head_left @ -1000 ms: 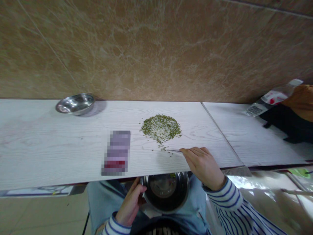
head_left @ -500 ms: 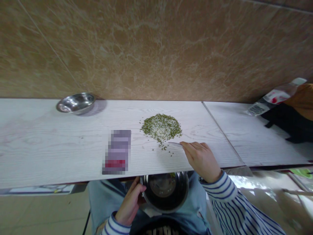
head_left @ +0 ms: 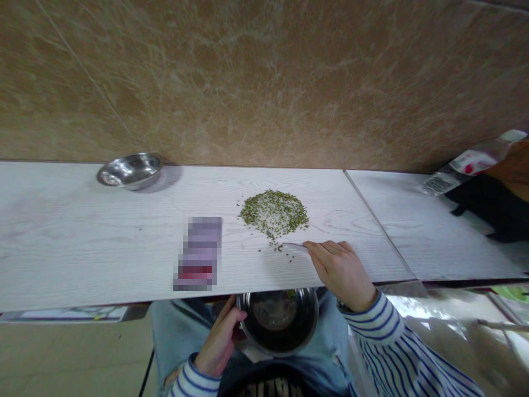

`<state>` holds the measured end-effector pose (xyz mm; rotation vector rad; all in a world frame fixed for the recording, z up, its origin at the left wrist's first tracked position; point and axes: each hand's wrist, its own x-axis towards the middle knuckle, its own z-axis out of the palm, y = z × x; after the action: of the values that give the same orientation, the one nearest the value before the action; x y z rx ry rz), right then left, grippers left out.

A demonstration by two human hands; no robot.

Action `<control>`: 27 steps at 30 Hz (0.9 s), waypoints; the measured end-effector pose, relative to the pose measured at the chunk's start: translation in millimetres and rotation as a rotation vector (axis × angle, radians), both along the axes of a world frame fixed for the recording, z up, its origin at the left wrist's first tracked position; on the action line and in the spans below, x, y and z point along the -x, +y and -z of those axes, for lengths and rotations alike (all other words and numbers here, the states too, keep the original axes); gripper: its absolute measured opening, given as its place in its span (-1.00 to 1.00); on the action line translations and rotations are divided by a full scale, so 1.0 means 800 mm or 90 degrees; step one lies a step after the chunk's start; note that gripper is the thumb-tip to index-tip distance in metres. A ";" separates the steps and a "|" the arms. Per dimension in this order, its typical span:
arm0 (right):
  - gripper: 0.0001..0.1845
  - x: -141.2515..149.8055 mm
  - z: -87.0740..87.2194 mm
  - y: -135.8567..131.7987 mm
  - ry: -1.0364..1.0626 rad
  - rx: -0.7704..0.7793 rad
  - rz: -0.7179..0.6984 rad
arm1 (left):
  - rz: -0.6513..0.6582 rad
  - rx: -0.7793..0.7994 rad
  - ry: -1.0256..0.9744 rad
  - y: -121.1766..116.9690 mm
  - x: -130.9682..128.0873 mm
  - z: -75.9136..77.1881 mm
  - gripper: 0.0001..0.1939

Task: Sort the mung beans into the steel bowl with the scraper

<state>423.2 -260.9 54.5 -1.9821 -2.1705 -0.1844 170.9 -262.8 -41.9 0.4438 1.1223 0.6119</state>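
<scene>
Behind everything, a brown marbled wall [head_left: 264, 82]; before it, a white wood-grain counter [head_left: 103, 248]. Below the counter's near edge, a round steel pot [head_left: 281, 336] with a few green grains [head_left: 291, 294] inside. On the counter's middle, a loose heap [head_left: 275, 212] of more such grains; to its left, near the wall, a steel bowl [head_left: 130, 171]. Next, a right hand [head_left: 341, 270] pinching a thin utensil [head_left: 295, 245] and a left hand [head_left: 222, 337] clasped on the pot's left rim. Just beside the utensil's tip, stray grains [head_left: 280, 248].

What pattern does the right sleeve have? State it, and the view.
Blue stripes on white; the right sleeve shows best in the head view.
</scene>
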 end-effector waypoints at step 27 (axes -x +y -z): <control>-0.76 0.005 0.000 -0.005 0.031 0.001 -0.059 | 0.007 -0.021 -0.011 -0.001 0.002 -0.004 -0.56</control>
<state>419.6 -264.6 54.3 -1.8626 -2.2258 -0.1189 169.4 -263.7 -39.0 0.4711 1.0937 0.6245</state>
